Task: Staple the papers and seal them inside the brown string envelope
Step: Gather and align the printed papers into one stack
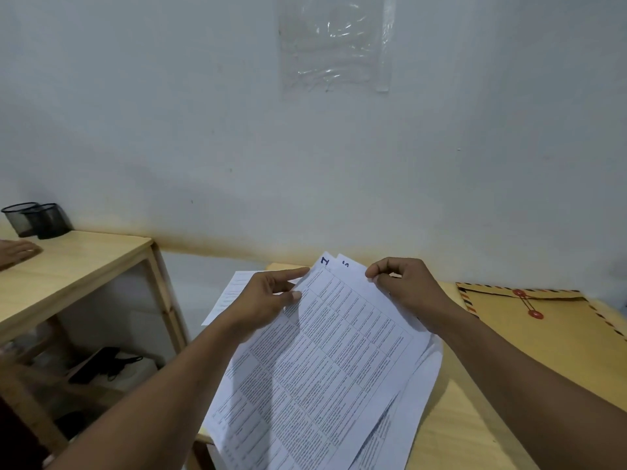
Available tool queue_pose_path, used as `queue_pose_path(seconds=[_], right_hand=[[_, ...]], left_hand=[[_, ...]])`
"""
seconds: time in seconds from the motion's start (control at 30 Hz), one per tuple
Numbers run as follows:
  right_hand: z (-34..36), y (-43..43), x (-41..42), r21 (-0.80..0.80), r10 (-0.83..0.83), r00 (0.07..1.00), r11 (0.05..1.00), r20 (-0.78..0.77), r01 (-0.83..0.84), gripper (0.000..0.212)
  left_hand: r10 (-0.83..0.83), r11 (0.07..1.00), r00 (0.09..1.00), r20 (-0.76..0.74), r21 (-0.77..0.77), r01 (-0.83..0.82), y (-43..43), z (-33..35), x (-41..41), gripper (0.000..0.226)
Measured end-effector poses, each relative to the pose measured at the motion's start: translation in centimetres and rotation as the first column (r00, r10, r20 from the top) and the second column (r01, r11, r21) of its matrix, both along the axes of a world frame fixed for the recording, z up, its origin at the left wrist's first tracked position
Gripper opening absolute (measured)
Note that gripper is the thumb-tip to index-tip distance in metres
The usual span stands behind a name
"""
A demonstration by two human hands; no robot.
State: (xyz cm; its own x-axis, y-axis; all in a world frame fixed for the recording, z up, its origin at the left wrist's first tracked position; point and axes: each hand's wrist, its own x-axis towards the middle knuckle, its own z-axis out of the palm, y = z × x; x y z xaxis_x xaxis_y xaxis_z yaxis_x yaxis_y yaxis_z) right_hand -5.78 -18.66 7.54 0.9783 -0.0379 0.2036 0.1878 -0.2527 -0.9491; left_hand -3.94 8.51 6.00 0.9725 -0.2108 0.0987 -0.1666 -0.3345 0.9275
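A stack of printed white papers (325,361) with tables of text is lifted above the light wooden table (475,418). My left hand (268,300) pinches the stack's upper left edge between thumb and fingers. My right hand (403,283) pinches the upper right corner. The sheets are fanned out of line, with handwritten marks at the top. The brown string envelope (543,330) lies flat on the table to the right, its striped border and two red string buttons facing up. No stapler is in view.
Another printed sheet (227,296) lies behind my left hand at the table's left edge. A lower wooden shelf unit (78,266) stands to the left, with two black mesh cups (37,220) and another person's hand (17,252) on it. A white wall is close behind.
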Motion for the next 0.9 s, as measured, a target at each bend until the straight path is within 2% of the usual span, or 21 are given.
queue_pose_path(seconds=[0.23,0.5,0.63,0.77,0.9], right_hand=[[0.2,0.1,-0.4,0.075,-0.041,0.997,0.997,0.067,0.036,0.019],[0.5,-0.8,-0.7,-0.103,0.029,1.0,0.994,0.005,-0.028,0.017],[0.5,-0.5,-0.7,-0.167,0.059,0.998,0.984,0.018,-0.055,0.006],[0.2,-0.2,-0.3,-0.218,0.09,0.996,0.972,-0.016,-0.092,0.026],[0.1,0.1,-0.1,-0.243,0.106,0.994,0.964,-0.023,-0.109,0.026]], left_hand=[[0.005,1.0,1.0,0.013,-0.011,-0.005,-0.7,0.4,-0.4,0.044],[0.054,0.998,0.997,0.057,0.028,-0.056,-0.9,0.6,-0.2,0.044],[0.032,0.999,0.998,0.045,0.034,-0.034,-0.9,0.7,-0.4,0.042],[0.013,1.0,1.0,0.012,0.01,-0.013,-0.7,0.7,-0.7,0.041],[0.026,1.0,1.0,0.007,0.002,-0.026,-0.3,0.7,-0.8,0.043]])
